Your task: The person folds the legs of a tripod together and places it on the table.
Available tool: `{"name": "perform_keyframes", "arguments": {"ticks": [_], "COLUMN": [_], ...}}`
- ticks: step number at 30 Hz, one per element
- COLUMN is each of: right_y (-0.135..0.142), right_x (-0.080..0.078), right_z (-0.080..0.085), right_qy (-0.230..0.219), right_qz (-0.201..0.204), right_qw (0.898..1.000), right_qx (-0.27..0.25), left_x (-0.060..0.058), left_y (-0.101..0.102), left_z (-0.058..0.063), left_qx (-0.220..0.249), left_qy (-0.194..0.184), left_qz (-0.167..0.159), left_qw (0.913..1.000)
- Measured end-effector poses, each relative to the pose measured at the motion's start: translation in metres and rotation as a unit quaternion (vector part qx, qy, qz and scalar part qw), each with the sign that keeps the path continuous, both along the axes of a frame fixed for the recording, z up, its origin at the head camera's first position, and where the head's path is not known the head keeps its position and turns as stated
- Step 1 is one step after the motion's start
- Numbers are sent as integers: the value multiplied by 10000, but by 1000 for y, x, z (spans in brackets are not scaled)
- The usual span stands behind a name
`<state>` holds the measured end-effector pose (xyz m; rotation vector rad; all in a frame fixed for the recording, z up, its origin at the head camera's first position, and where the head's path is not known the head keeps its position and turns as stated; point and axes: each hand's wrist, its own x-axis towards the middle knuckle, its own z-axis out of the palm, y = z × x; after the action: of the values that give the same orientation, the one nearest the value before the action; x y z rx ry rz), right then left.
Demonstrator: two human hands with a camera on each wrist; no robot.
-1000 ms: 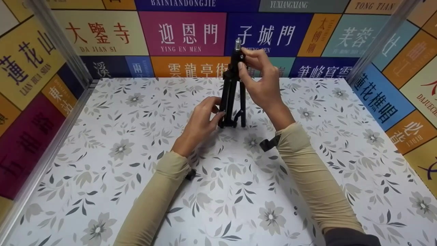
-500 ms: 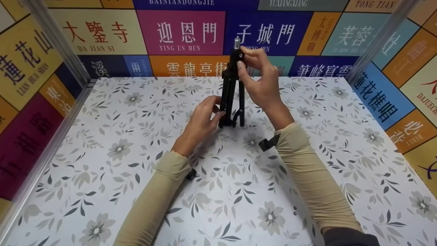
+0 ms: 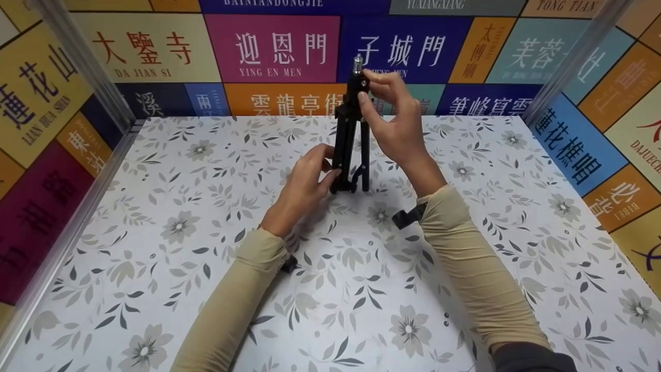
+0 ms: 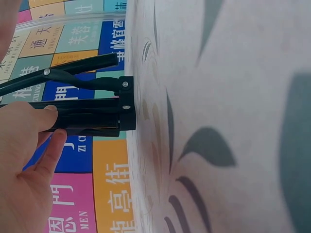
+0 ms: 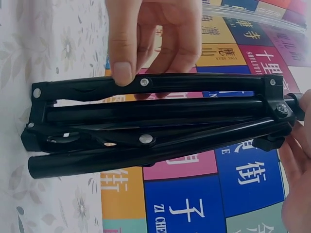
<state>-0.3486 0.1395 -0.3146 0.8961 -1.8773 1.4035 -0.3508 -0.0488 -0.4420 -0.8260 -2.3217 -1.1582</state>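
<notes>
A black tripod stand with a silver metal tip stands nearly upright toward the back of the table. Its legs are mostly folded together, with one leg angled a little away from the others in the right wrist view. Low on the stand, my left hand grips a leg between thumb and fingers. My right hand pinches the upper section just under the silver tip. The left wrist view shows the lower bracket close over the tabletop, its small rivets visible.
A white table printed with grey flowers and leaves spreads under both arms. Coloured wall panels with large characters rise behind it and at both sides. Clear upright strips mark the corners. A black wrist device hangs by the right cuff.
</notes>
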Motion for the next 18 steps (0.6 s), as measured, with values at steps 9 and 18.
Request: {"name": "perform_keyframes", "arguments": {"ticks": [9,18], "right_y": [6,21], "right_x": [2,5], "right_z": [-7,-32], "right_qy": [193,-518], "right_qz": [-77,96], "right_qw": [9993,9974], "right_qx": [316,499], "left_x": [0,1], "left_y": [0,1], "left_z": [0,0], "left_qx": [23,64], "left_qy": [-22,-77], "left_qz": [40,41], "left_qw": [10000,9999]}}
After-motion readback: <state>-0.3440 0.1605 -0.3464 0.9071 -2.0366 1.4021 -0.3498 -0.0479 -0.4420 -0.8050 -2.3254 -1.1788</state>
